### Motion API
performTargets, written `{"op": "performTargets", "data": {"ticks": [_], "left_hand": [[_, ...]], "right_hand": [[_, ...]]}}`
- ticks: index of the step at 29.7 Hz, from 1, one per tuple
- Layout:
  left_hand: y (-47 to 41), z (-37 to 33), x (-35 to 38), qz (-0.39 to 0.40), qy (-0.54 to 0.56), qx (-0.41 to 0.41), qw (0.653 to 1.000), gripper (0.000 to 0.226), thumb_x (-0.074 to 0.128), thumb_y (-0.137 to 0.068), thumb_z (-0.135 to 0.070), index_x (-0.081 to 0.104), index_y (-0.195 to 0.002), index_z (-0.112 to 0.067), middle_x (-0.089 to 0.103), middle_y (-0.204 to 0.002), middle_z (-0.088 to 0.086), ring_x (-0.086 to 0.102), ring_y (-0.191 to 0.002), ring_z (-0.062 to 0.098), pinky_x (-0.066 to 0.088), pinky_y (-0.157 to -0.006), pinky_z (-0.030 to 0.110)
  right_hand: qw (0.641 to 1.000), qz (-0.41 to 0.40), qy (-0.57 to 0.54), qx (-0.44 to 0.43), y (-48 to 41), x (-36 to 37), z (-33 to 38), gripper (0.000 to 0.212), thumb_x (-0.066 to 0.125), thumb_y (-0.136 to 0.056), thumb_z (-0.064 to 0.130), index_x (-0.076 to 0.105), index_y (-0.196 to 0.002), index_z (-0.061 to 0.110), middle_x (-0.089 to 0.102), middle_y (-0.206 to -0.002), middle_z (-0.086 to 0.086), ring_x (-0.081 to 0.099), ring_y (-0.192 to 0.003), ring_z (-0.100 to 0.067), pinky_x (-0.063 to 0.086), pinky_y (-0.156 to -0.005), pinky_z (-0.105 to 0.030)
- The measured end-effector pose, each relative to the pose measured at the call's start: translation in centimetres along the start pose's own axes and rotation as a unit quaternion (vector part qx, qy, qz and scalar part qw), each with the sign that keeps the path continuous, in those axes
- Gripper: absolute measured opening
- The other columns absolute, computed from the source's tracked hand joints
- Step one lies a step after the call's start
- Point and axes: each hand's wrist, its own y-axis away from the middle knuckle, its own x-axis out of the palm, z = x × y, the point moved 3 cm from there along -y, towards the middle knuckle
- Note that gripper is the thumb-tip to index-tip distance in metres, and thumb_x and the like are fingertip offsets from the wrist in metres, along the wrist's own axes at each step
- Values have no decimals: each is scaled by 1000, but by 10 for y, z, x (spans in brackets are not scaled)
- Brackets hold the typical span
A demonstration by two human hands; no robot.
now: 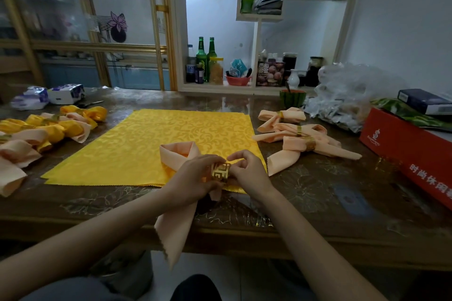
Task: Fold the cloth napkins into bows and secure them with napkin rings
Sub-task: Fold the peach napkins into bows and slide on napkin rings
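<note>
While your left hand (pixel 193 178) curls its fingers round the peach napkin (pixel 176 225) just left of the gold napkin ring (pixel 220 172), your right hand (pixel 250 173) pinches the ring's right end between its thumb and bent fingers. The ring sits at lower centre of the frame, between your two hands, threaded onto the gathered middle of the napkin. One loop of the napkin lies just above your left hand on the yellow damask cloth (pixel 151 139), which is spread flat on the glossy brown table (pixel 318 190). One tail hangs over the table's near edge toward the bottom of the frame. Right of centre, beside the yellow cloth, three finished peach bows (pixel 299 133) lie with gold rings on them. At the left edge you have a heap of yellow and peach bows (pixel 46 129). A red box (pixel 403 154) stands on the table at the far right.
</note>
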Motion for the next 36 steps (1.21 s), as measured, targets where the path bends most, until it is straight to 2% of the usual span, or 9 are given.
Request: {"op": "performTargets", "data": {"ticks": [3, 7, 11, 15, 20, 22, 26, 32, 36], "left_hand": [[2, 4, 0, -12, 56, -30, 998, 45, 72, -79, -10, 57, -121, -16, 62, -105, -5, 58, -94, 3, 43, -79, 7], [4, 11, 2, -2, 94, -64, 993, 47, 71, -80, -11, 55, -123, -17, 62, -108, -3, 58, -96, -1, 44, -80, 7], [4, 15, 1, -16, 59, -80, 995, 47, 71, -80, -14, 55, -124, -16, 60, -109, -4, 56, -101, 8, 43, -84, 14], [5, 19, 0, -16, 5, -81, 997, 50, 71, -80, -13, 53, -126, -16, 58, -118, 1, 53, -108, 15, 42, -93, 28], [6, 26, -5, -36, 32, -106, 993, 51, 67, -83, -7, 48, -131, -10, 51, -129, 6, 49, -113, 13, 35, -90, 11], [6, 26, -5, -40, 21, -111, 993, 51, 68, -82, -10, 50, -130, -11, 53, -127, 6, 48, -114, 16, 36, -95, 18], [7, 30, -7, -46, -6, -140, 989, 50, 68, -83, -16, 51, -129, -15, 55, -124, 5, 48, -115, 21, 34, -103, 40], [8, 31, -10, -44, -13, -135, 990, 49, 64, -86, -14, 48, -133, -15, 51, -128, 4, 52, -113, 21, 39, -101, 42], [8, 31, -10, -49, -10, -126, 991, 50, 62, -87, -12, 48, -134, -15, 50, -132, 5, 51, -116, 21, 39, -102, 42]], "right_hand": [[998, -21, 49, -42, -1, 1, 2, 24, 56, -87, 3, 55, -80, 26, 51, -75, -2, 63, -79, -37, 54, -74, -52], [996, -41, 65, -37, -3, -4, 2, 20, 69, -78, 6, 60, -75, 23, 49, -77, 0, 55, -72, -22, 53, -68, -40], [998, -56, 28, 6, -5, -12, -3, 16, 63, -83, 2, 60, -76, 16, 51, -77, -6, 53, -69, -19, 46, -49, -18], [992, -34, 122, 16, -15, -12, -3, 10, 57, -88, 10, 65, -94, 11, 57, -77, -4, 53, -67, -14, 42, -57, -24], [970, -3, 244, 1, -27, 0, 8, 27, 41, -95, 9, 62, -79, 4, 53, -67, -4, 52, -69, -20, 39, -60, -31], [979, -19, 205, -3, -29, 2, 10, 26, 39, -96, 8, 59, -80, 3, 54, -72, -8, 52, -69, -21, 43, -62, -33], [982, 17, 187, -19, -27, -1, 16, 18, 43, -93, 1, 57, -84, 8, 53, -74, -6, 49, -60, -13, 37, -43, -14], [912, 127, 388, -41, -26, -16, 22, 24, 40, -95, 9, 62, -90, 14, 62, -81, -1, 57, -66, -11, 40, -55, -21], [821, 38, 565, -71, -20, -13, 33, 31, 36, -97, 29, 61, -89, 12, 59, -88, -5, 55, -81, -20, 40, -68, -32]]}}
